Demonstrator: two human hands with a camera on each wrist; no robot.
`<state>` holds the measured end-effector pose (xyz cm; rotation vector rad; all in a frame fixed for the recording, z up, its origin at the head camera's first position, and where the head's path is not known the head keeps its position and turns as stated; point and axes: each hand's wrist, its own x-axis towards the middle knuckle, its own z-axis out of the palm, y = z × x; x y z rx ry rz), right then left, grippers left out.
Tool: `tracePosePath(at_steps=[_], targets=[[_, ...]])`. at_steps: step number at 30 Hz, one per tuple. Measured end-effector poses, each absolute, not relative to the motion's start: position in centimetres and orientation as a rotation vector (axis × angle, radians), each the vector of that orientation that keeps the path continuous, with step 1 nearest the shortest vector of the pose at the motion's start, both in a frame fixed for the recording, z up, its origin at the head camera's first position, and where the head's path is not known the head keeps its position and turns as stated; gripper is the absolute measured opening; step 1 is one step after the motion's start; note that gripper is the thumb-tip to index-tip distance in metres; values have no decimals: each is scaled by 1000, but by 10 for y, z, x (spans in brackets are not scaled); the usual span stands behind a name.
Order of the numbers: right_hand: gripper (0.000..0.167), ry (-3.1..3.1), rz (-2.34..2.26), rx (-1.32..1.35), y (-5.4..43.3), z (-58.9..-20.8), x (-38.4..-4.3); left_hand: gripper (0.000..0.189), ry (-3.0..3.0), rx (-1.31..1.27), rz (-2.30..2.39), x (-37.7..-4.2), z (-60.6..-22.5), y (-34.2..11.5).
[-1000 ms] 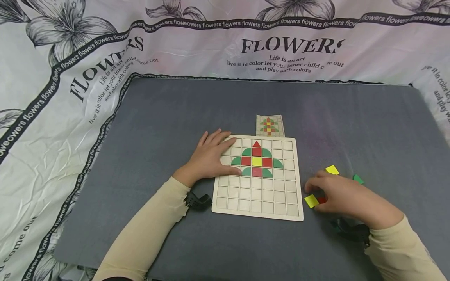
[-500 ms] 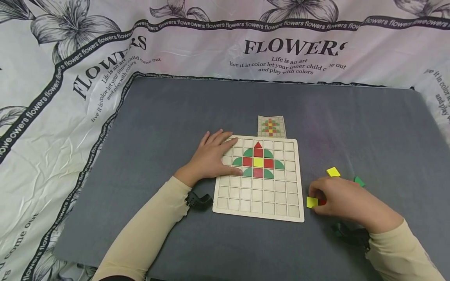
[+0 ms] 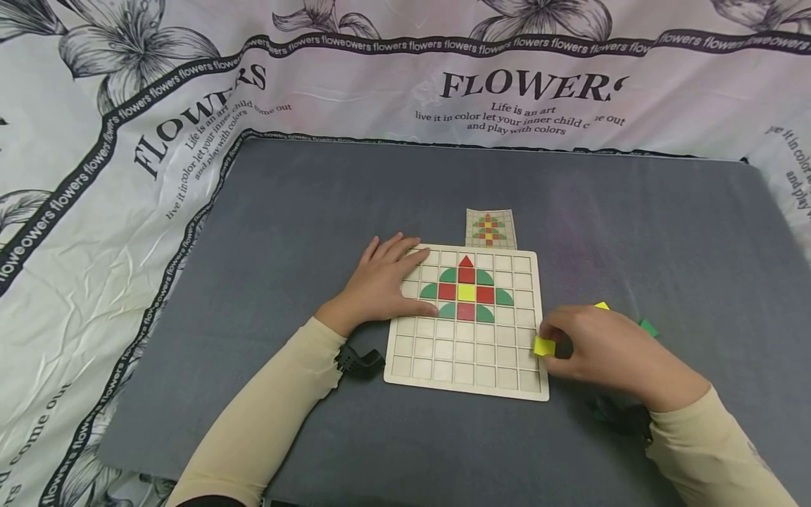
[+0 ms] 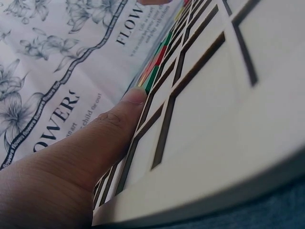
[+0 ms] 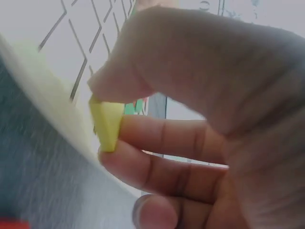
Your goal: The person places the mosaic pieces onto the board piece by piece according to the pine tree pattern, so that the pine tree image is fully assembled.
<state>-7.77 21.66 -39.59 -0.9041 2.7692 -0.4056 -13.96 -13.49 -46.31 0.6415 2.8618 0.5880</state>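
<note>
Change: the yellow square [image 3: 544,346] has moved left, from beside the grid board [image 3: 443,348] to its right rim. My right hand [image 3: 598,348] has it clamped, fingers [image 5: 128,167] pinching its edges. Can't tell if it touches the rim. Not in a cell yet, so I'd call the pick done, placement open.

Left hand [image 3: 374,289] unchanged: fingers spread apart on the board's left edge, thumb pointing in toward the green pieces [image 3: 447,310]; steadying it, I'd judge. Lower rows bare. The picture card [image 3: 491,230] at the far edge shows more filled rows than my grid.

Another yellow piece [image 3: 602,305] and a loose green piece [image 3: 649,328] peek out past my right hand on the desk [image 3: 304,204].
</note>
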Motion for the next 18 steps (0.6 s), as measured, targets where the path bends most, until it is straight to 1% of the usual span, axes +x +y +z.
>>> tracePosePath(at_steps=[4, 18], targets=[[16, 2753, -395, -924, 202, -394, -81, 111, 2860, 646, 580, -140, -464, -135], [13, 2668, -414, -1164, 148, -405, -91, 110, 2867, 645, 557, -139, -463, -134]])
